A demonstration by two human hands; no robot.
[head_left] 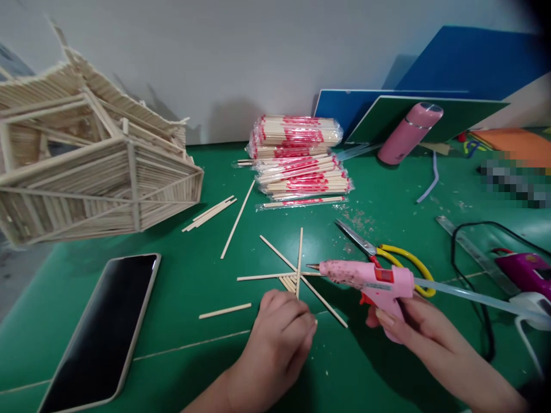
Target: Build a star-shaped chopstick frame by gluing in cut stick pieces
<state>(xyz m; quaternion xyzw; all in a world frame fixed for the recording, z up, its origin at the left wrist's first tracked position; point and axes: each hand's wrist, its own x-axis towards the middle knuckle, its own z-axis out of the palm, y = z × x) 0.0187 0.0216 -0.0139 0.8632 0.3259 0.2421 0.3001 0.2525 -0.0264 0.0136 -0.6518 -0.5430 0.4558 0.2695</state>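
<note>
My right hand (426, 330) grips a pink glue gun (365, 275) by its handle, with a clear glue stick (473, 294) running out of its back. The gun's metal nozzle points left, over a group of crossed wooden sticks (321, 301) on the table. Closed and resting low beside them, my left hand (282, 335) has several short wooden sticks (289, 283) coming out from under its fingers; their lower ends are hidden. One loose cut stick (224, 311) lies just left of that hand.
A stick-built model house (133, 172) stands at left, behind a phone (103, 327). Wrapped stick bundles (301, 166) are stacked at the back. Scissors (404, 261) lie behind the gun. Further right are a pink bottle (408, 135), a ruler (477, 255) and a black cable (454, 252).
</note>
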